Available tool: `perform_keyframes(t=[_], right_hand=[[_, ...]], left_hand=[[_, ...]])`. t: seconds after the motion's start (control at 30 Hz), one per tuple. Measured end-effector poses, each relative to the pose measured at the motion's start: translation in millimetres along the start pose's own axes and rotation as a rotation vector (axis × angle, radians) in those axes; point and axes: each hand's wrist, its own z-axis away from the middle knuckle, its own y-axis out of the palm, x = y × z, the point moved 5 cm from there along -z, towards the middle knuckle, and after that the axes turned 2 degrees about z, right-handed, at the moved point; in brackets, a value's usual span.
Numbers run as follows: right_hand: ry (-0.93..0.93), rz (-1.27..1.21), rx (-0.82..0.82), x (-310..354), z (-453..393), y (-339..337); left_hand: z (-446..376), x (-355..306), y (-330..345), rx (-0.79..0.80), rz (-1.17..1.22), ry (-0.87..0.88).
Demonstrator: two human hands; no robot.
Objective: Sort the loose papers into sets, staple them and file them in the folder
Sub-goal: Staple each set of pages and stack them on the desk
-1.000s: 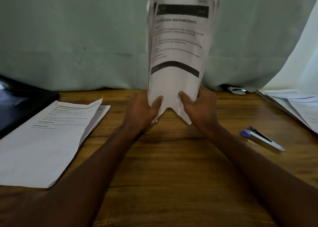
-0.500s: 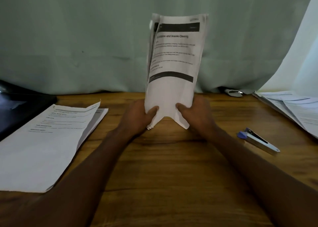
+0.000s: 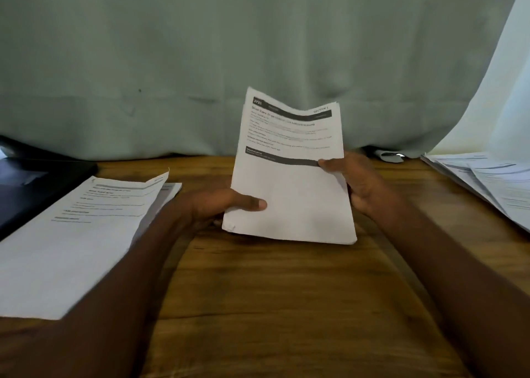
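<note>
Above the middle of the wooden table [image 3: 286, 291], the paper stack [image 3: 289, 177] has tilted back from upright and sunk lower than a second ago. Left hand [image 3: 218, 205] grips its nine o'clock edge, thumb on top; right hand [image 3: 358, 182] pinches the three o'clock edge at the dark band. More sheets [image 3: 71, 234] lie at nine o'clock, others [image 3: 487, 182] at two o'clock.
</note>
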Motion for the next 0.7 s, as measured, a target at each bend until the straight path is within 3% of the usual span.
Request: perform_keyframes(t=[0.13,0.3,0.37,0.47,0.6,0.7], right_hand=[[0.108,0.044,0.103,-12.3,-1.7,2.8],[0.194,0.195,0.311,-28.1,5.9,22.4],[0.178,0.238,0.343,-28.9,7.4,28.2],[0.186,0.155,0.302,-27.1,6.5,28.4],[0.257,0.031,0.120,-29.4,0.8,15.6],[0.290,0.069,0.121,-31.4,0.3,12.2]], left_hand=[[3.8,-4.8,-11.4,-0.013,0.247,0.028],[-10.0,3.2,-29.1,-0.397,0.445,0.046],[-14.2,8.3,-32.5,-0.464,0.482,0.043],[-16.6,13.8,-32.6,-0.363,0.509,0.037],[-15.7,12.8,-19.1,-0.160,0.446,0.004],[-15.2,7.3,-13.8,-0.207,0.429,0.009]])
